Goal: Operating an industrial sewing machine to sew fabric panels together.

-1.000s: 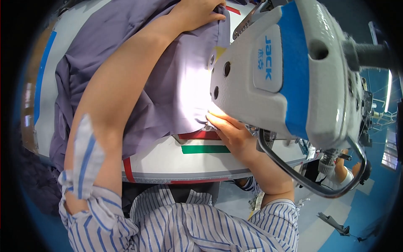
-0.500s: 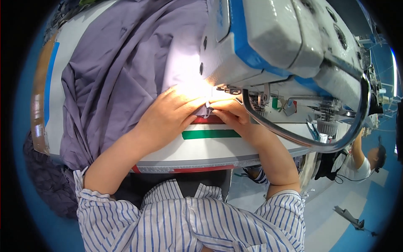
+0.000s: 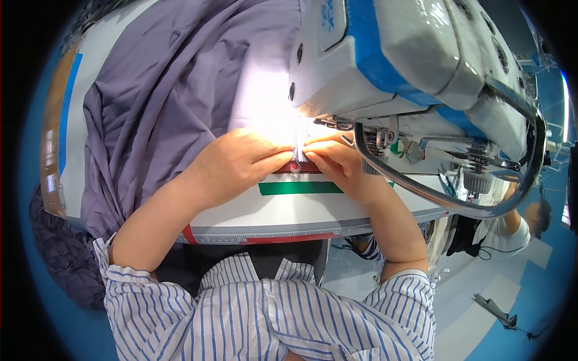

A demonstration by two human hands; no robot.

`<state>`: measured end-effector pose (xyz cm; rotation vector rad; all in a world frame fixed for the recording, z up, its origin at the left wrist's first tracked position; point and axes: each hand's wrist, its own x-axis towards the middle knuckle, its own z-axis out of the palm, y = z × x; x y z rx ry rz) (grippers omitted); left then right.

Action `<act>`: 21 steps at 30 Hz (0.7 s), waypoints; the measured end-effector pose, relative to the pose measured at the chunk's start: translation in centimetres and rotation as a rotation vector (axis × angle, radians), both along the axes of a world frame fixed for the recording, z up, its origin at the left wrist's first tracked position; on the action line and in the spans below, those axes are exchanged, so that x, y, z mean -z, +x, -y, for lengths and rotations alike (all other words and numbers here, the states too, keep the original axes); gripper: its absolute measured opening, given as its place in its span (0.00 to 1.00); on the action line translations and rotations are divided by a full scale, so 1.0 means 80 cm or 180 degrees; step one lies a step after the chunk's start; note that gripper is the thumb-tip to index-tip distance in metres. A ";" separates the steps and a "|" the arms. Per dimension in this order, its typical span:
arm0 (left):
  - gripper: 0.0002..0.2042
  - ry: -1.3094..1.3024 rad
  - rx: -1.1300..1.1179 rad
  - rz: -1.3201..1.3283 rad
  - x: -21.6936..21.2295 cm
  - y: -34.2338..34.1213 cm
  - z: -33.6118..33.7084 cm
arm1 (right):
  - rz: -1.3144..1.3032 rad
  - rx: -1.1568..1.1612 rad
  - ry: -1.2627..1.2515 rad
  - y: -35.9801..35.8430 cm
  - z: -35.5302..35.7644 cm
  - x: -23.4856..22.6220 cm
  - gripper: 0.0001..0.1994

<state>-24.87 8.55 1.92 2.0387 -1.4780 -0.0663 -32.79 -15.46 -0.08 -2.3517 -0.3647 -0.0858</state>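
Note:
Under the bright lamp of a white and blue sewing machine (image 3: 409,54), my two hands work close together by the needle area. My left hand (image 3: 238,162) is closed in a pinch at the edge of the purple fabric (image 3: 168,96). My right hand (image 3: 344,162) pinches the right side of a narrow, pale-lit strip of fabric (image 3: 300,144). This strip lies between my fingertips, its near end looking frayed. Glare washes out the fabric around the fingertips. The bulk of the purple fabric spreads in folds to the left and behind my left hand.
A bent metal bar (image 3: 445,201) curves out from the machine beside my right forearm. Green tape (image 3: 301,188) and a measuring tape (image 3: 223,233) run along the table's near edge. Dark cloth (image 3: 66,259) hangs at the left. Another person (image 3: 512,231) sits at the far right.
My fingertips have drawn slightly apart, and the narrow strip between them now shows more clearly. The whole view has shifted a little; the purple fabric stays largely where it was.

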 end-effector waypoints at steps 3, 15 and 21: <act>0.16 0.0015 -0.0094 -0.0077 0.002 -0.003 0.002 | 0.0392 -0.0153 0.0138 0.002 -0.006 -0.005 0.07; 0.17 0.0040 0.0087 0.0447 0.012 0.000 0.003 | 0.1271 -0.0386 -0.0159 0.006 -0.026 -0.012 0.13; 0.16 0.0248 0.0077 0.0603 0.007 0.003 0.003 | 0.1199 -0.0308 -0.0131 -0.001 -0.025 -0.012 0.15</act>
